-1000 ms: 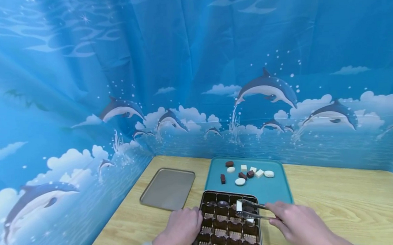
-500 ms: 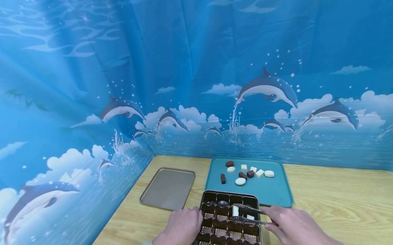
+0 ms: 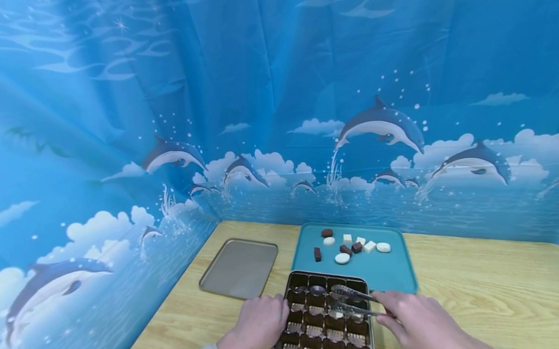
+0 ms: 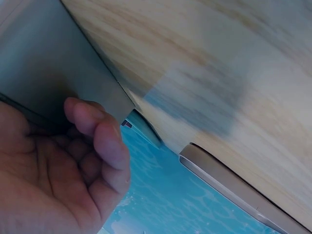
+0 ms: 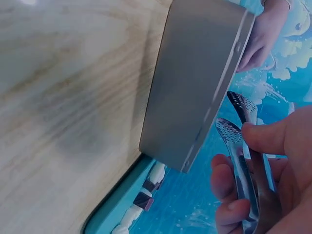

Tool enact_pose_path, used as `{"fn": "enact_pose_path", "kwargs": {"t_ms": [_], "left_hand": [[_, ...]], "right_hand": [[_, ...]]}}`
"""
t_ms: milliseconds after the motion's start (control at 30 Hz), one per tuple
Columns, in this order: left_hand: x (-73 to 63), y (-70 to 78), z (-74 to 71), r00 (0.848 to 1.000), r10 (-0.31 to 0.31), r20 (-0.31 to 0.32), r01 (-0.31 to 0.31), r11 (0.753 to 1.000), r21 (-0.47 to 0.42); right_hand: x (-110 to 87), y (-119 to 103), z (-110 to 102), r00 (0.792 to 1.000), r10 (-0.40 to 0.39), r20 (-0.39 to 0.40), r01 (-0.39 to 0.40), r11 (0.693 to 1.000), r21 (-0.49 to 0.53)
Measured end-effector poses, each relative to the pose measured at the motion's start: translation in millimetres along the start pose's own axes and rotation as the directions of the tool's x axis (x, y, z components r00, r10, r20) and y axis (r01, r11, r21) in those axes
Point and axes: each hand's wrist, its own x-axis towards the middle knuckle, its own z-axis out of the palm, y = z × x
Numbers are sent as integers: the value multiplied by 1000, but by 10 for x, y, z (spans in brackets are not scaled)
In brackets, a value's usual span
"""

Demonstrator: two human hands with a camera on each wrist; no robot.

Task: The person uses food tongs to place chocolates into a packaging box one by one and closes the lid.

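My left hand (image 3: 257, 324) grips the left rim of a metal box (image 3: 328, 274) with a brown divided insert. In the left wrist view its fingers (image 4: 111, 141) curl beside the box wall. Perforated metal tongs (image 5: 246, 178) are held in my right hand (image 3: 419, 319), thumb on one arm and fingers round the other. The tongs' tips stand apart over the compartments on the box's right side. A white piece (image 3: 336, 314) shows low in a compartment, partly hidden by the lower tip. Dark pieces (image 3: 317, 290) lie in upper compartments.
Behind the box, a teal tray (image 3: 387, 276) holds several white and dark brown chocolate-like pieces. A flat grey-brown tray or lid (image 3: 239, 270) lies to the left on the wooden table (image 3: 490, 285). A dolphin-print curtain (image 3: 277, 117) hangs behind.
The tongs moved slightly left and down over the box. The white piece, earlier upright between their tips, now sits lower in a compartment. My left hand stays put.
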Motion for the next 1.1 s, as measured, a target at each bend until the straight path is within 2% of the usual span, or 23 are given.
{"fn": "enact_pose_path", "kwargs": {"t_ms": [200, 400, 567, 733, 1100], "left_hand": [[-3, 3, -12, 1000, -3, -4, 3, 1000, 1], [-7, 2, -8, 1000, -5, -10, 5, 1000, 5], [-2, -7, 9, 1000, -9, 1, 9, 1000, -4], [-2, -4, -5, 1000, -7, 0, 7, 1000, -2], [-4, 1, -1, 1000, 4, -6, -4, 1000, 20]], "right_hand": [[75, 50, -78, 995, 78, -67, -79, 997, -14], [216, 182, -79, 987, 99, -127, -100, 995, -7], [377, 288, -54, 987, 131, -89, -131, 991, 8], [535, 395, -8, 989, 142, -37, -143, 989, -21], [753, 579, 118, 991, 135, -16, -136, 990, -47]]}}
